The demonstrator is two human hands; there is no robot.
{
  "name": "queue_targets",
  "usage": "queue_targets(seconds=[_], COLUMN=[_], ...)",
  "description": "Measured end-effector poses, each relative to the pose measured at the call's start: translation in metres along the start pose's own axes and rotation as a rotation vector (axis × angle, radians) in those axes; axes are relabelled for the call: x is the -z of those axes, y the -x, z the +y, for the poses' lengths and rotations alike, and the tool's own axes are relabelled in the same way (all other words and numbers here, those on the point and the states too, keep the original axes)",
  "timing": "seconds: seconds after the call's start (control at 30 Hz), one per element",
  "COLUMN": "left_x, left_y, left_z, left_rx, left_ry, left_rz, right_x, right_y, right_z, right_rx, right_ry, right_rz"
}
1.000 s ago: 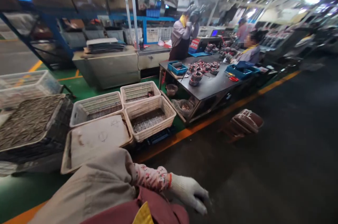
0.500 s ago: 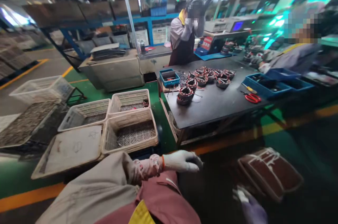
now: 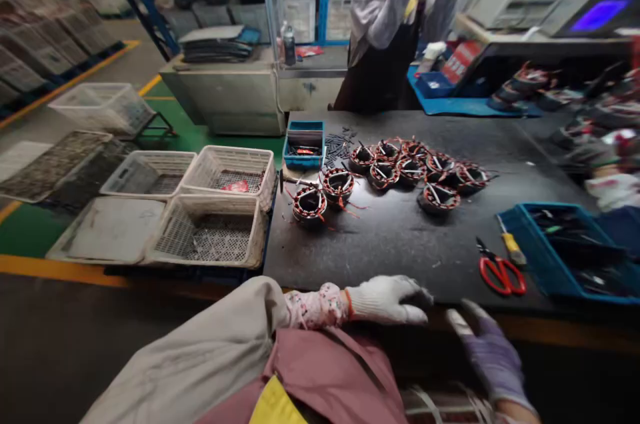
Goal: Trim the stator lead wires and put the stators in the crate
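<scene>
My left hand (image 3: 390, 299), in a white knit glove, hovers at the front edge of the dark worktable (image 3: 370, 254). Its fingers stretch to the right, thumb apart, and nothing is in it. To its right, my right hand (image 3: 493, 352) wears a purple glove with pale fingertips; its fingers are spread and hold nothing. Nearest beyond the hands lie red-handled scissors (image 3: 501, 275) and a yellow-handled tool (image 3: 513, 249). Several wound motor stators (image 3: 439, 199) with red and white wires stand grouped farther back; two more, including a front stator (image 3: 309, 205), stand to the left.
A blue bin (image 3: 530, 264) of dark parts sits at the right, and a small blue box (image 3: 303, 161) at the table's back left. White plastic crates (image 3: 260, 231) stand left of the table. One co-worker (image 3: 385, 31) is across it; another person's gloved hand (image 3: 615, 187) shows at right.
My view has turned and come closer to the table. Both hands are now at its front edge, my right hand raised nearer to my left. The brown cushion has slipped mostly out of view below.
</scene>
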State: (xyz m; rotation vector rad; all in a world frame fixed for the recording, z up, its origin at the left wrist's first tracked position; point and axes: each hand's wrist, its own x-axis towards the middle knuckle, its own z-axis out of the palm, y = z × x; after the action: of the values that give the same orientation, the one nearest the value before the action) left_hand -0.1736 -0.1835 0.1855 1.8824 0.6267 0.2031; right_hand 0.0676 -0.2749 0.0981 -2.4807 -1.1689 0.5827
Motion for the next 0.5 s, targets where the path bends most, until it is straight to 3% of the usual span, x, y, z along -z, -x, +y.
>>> queue_targets(seconds=[0.1, 0.23, 0.37, 0.5], left_x=[0.018, 0.061, 0.121, 0.182], left_y=[-0.062, -0.138, -0.193, -0.234], left_z=[-0.002, -0.019, -0.042, -0.071], left_rx=[0.073, 0.391, 0.727, 0.915], left_ry=[-0.093, -0.254, -0.41, -0.487], left_rz=[0.169, 0.491, 0.667, 0.724], right_x=[0.039, 0.064, 0.055, 0.036], right_y=[-0.101, -0.225, -0.319, -0.366], right_z=[-0.036, -0.085, -0.101, -0.105], right_rx=[0.075, 0.323, 0.423, 0.442], right_ry=[0.105, 0.319, 0.45, 0.555], right_rz=[-0.015, -0.007, -0.024, -0.099])
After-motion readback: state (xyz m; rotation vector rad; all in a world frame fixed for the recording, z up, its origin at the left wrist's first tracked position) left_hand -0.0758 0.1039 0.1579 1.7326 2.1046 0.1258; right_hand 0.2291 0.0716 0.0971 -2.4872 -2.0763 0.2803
